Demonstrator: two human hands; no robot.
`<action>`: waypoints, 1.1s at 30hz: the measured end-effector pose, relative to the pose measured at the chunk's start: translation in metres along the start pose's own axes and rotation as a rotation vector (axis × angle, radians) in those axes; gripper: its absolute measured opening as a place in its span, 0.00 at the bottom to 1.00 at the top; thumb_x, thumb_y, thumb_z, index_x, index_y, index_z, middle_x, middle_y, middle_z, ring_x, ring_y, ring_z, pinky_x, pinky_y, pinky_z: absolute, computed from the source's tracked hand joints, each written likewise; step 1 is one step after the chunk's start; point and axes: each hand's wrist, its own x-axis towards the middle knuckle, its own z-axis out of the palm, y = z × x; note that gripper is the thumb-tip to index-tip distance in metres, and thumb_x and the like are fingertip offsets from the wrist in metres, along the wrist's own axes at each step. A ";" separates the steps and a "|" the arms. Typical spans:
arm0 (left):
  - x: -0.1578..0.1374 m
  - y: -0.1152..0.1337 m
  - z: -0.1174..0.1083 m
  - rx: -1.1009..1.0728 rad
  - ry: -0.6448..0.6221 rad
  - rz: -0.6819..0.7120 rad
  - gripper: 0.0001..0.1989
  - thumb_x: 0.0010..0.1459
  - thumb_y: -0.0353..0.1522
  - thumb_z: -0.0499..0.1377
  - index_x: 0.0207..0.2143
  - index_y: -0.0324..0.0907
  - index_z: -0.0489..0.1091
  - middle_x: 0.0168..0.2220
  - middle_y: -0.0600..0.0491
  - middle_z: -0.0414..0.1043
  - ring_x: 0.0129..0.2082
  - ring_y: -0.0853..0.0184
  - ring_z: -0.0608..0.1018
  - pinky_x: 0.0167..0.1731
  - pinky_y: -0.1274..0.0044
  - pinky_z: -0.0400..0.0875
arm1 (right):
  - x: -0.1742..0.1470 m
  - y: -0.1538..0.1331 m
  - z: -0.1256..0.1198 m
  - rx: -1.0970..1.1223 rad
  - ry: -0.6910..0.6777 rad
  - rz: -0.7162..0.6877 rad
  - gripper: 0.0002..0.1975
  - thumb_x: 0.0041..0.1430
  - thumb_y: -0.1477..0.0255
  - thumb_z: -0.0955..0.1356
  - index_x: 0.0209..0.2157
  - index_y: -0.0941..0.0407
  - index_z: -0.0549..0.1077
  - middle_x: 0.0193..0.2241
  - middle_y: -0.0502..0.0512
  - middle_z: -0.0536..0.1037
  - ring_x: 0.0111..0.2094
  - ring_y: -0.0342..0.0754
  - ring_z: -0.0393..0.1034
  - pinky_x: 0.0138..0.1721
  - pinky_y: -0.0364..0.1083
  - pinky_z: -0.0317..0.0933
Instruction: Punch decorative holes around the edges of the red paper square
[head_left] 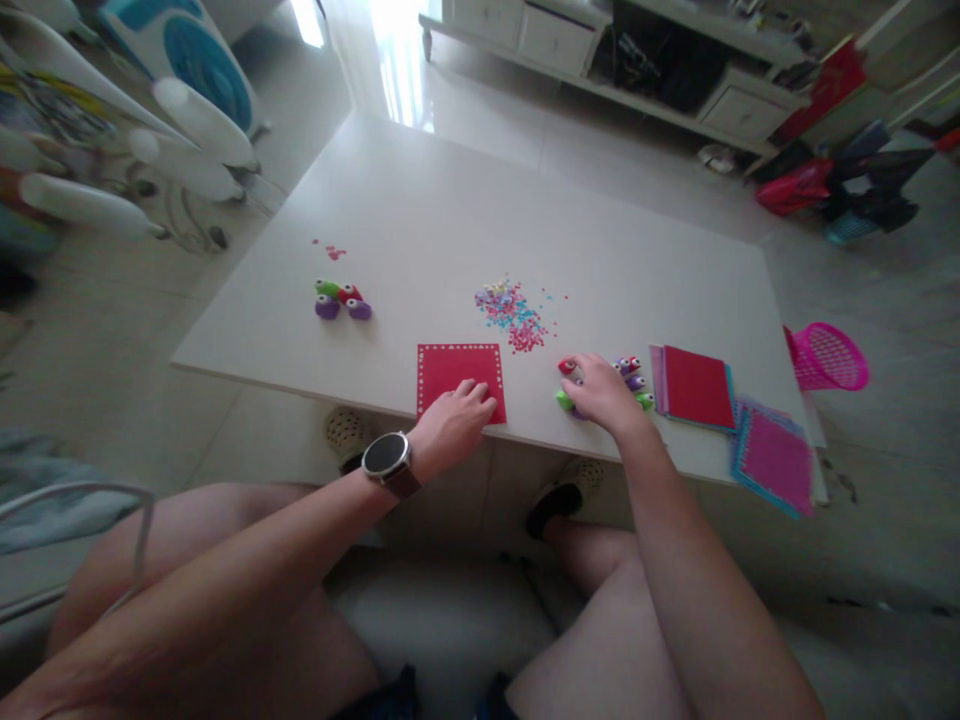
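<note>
Cardstock point(450, 372), a single red piece, is lying flat at the near edge of the tabletop point(420, 190), about midway between left and right. Small pale shapes are running along its far and left edges and partway down its right edge; the visible stretch at the near right corner is showing none, so the border is seemingly standing only partly made, with some of the near edge being hidden. The left hand point(455, 420) is resting on the cardstock, its grip released, fingers lying loosely on the surface rather than closing around anything. To the right, the right hand point(600, 388) is covering part of a cluster of punch-like pieces point(636, 383), its fingertips curling beside a red piece point(566, 366); whether that grip is clenching on it, I cannot tell. On the cardstock's far side, coloured confetti point(517, 318) is lying scattered. Farther left, a group of similar pieces point(327, 307) is sitting together. Farther right, a stack of cards point(697, 388) is lying beside a pile of sheets point(776, 460) showing patterned edges, apparently completed.
</note>
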 end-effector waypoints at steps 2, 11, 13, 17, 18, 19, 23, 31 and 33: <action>-0.002 0.005 0.001 0.007 0.001 0.000 0.16 0.65 0.27 0.62 0.54 0.41 0.72 0.62 0.40 0.71 0.63 0.51 0.71 0.54 0.62 0.78 | -0.003 -0.007 -0.001 -0.014 -0.026 -0.036 0.12 0.71 0.74 0.69 0.52 0.59 0.79 0.53 0.64 0.80 0.56 0.57 0.74 0.58 0.50 0.64; 0.001 0.013 0.000 -0.023 -0.025 0.018 0.14 0.70 0.25 0.56 0.55 0.42 0.71 0.60 0.44 0.73 0.60 0.55 0.73 0.52 0.65 0.78 | -0.006 -0.020 0.009 0.043 -0.177 -0.230 0.18 0.64 0.86 0.67 0.50 0.56 0.81 0.52 0.59 0.81 0.49 0.51 0.77 0.54 0.45 0.65; 0.001 0.014 -0.002 -0.042 -0.037 0.016 0.13 0.70 0.25 0.55 0.54 0.42 0.72 0.58 0.44 0.74 0.58 0.55 0.74 0.49 0.66 0.79 | -0.005 -0.021 0.013 0.064 -0.203 -0.215 0.17 0.64 0.85 0.68 0.50 0.56 0.81 0.52 0.59 0.81 0.47 0.50 0.77 0.52 0.45 0.66; 0.001 0.013 -0.006 -0.077 -0.044 0.016 0.13 0.71 0.24 0.54 0.52 0.41 0.73 0.57 0.43 0.74 0.58 0.55 0.74 0.47 0.67 0.80 | -0.005 -0.022 0.013 0.094 -0.223 -0.216 0.15 0.65 0.81 0.71 0.52 0.56 0.80 0.53 0.59 0.82 0.47 0.50 0.78 0.51 0.45 0.67; 0.001 0.013 -0.007 -0.081 -0.046 0.015 0.13 0.70 0.23 0.54 0.52 0.41 0.73 0.57 0.43 0.74 0.57 0.56 0.74 0.47 0.67 0.80 | -0.006 -0.021 0.011 0.085 -0.202 -0.207 0.17 0.63 0.82 0.71 0.52 0.56 0.80 0.53 0.59 0.82 0.47 0.50 0.78 0.52 0.45 0.67; 0.001 0.013 -0.008 -0.084 -0.048 0.014 0.13 0.70 0.23 0.54 0.52 0.41 0.73 0.56 0.43 0.74 0.57 0.56 0.74 0.46 0.67 0.80 | -0.006 -0.019 0.008 0.068 -0.173 -0.187 0.19 0.62 0.83 0.71 0.53 0.56 0.80 0.53 0.59 0.82 0.48 0.51 0.78 0.52 0.45 0.67; 0.000 0.013 -0.010 -0.083 -0.052 0.009 0.13 0.70 0.23 0.54 0.52 0.41 0.73 0.55 0.43 0.75 0.56 0.56 0.74 0.46 0.68 0.80 | -0.006 -0.007 -0.006 -0.012 -0.079 -0.045 0.24 0.58 0.87 0.66 0.52 0.56 0.81 0.52 0.59 0.83 0.50 0.52 0.78 0.53 0.46 0.66; 0.001 0.014 -0.010 -0.067 -0.061 0.000 0.15 0.70 0.23 0.53 0.52 0.42 0.74 0.55 0.43 0.74 0.55 0.56 0.73 0.44 0.69 0.80 | -0.008 0.015 -0.014 -0.028 -0.043 0.101 0.18 0.60 0.84 0.66 0.48 0.57 0.82 0.46 0.59 0.84 0.47 0.53 0.78 0.48 0.46 0.66; 0.001 0.014 -0.010 -0.055 -0.068 0.002 0.15 0.70 0.23 0.53 0.53 0.42 0.73 0.56 0.43 0.73 0.56 0.55 0.73 0.44 0.68 0.80 | -0.009 0.011 -0.012 -0.024 -0.053 0.053 0.17 0.60 0.83 0.68 0.47 0.57 0.81 0.45 0.59 0.84 0.46 0.52 0.78 0.47 0.45 0.65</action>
